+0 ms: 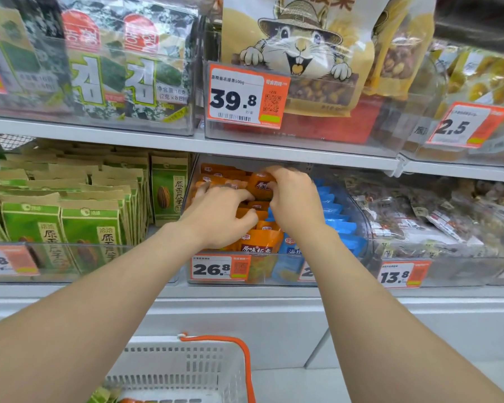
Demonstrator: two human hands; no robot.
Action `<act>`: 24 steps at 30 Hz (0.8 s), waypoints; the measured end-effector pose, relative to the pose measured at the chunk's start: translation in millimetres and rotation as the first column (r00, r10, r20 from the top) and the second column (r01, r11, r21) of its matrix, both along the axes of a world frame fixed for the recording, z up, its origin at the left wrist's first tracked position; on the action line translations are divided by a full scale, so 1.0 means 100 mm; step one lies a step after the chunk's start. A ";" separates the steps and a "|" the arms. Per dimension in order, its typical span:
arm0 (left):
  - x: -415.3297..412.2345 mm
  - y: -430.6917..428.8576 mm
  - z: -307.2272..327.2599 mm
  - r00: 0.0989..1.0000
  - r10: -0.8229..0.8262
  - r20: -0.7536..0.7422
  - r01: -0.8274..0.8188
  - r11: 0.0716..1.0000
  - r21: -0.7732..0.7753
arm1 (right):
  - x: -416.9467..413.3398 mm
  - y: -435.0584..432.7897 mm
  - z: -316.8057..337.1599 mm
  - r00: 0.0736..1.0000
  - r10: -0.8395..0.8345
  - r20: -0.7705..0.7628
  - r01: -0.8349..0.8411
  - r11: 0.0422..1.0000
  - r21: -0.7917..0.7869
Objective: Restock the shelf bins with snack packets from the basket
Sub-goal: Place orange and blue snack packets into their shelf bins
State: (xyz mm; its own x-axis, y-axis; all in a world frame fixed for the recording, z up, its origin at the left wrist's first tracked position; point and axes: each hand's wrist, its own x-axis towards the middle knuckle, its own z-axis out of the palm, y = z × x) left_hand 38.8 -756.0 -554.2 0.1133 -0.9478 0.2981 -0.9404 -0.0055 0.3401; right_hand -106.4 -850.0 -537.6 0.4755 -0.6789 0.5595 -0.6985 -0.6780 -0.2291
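Both arms are reaching forward into the clear bin (pixel 277 274) on the lower shelf. The right hand (pixel 296 199) is pinching one orange packet (pixel 261 186) with curled fingers, holding it above the orange row at the back of the bin. The left hand (pixel 221 216) is lying with loosely bent fingers on the orange packets, gripping nothing. The packet is glossy, with dark printing. One white basket (pixel 184 370) is standing below the bin.

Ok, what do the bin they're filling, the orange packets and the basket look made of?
Bin: clear rigid plastic, glossy; packets show through its wall. Orange packets: thin glossy film, probably plastic; they crease and catch light. The right hand holds one; the left hand presses on the row. Basket: white moulded plastic, matte, with slotted walls; orange handle, material unclear.
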 end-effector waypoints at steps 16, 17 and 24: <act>-0.05 0.04 -0.05 0.987 0.115 0.116 -0.105 0.991 -0.083 | 0.34 -0.13 -0.02 0.944 -0.140 -0.300 0.263 0.868 0.422; -0.07 0.05 -0.04 0.985 0.120 0.126 -0.107 0.989 -0.105 | 0.34 -0.12 -0.03 0.939 -0.133 -0.316 0.267 0.864 0.428; -0.14 0.21 -0.03 0.986 0.155 0.067 -0.142 0.974 -0.178 | 0.26 0.05 0.01 0.950 -0.161 -0.267 0.259 0.885 0.387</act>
